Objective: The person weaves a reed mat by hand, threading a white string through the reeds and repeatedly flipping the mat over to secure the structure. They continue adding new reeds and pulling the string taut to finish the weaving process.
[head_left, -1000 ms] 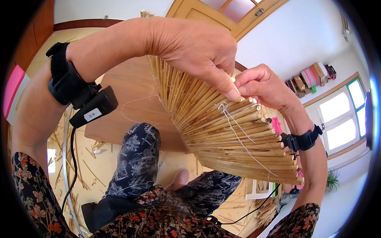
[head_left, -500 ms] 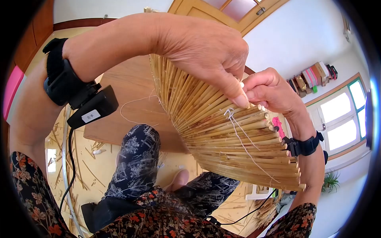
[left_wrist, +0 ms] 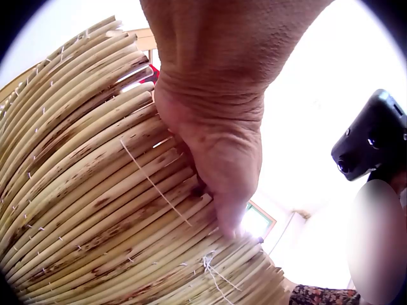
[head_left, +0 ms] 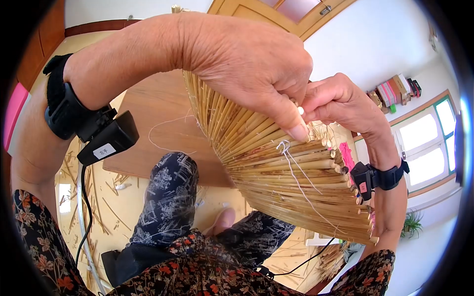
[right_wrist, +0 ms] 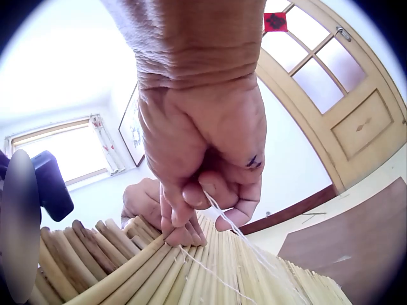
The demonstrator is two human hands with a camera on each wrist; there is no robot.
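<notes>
Two hands meet at the top edge of the reed mat (head_left: 276, 172), which you hold raised above your lap. Your left hand (head_left: 247, 64) clamps the reeds, thumb pressed beside the knot (head_left: 283, 145). Your right hand (head_left: 340, 106) pinches the white string (right_wrist: 219, 213) between curled fingertips.

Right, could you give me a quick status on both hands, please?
Left hand grips reed mat. Right hand pinches white thread at mat's edge. Nothing in the way.
</notes>
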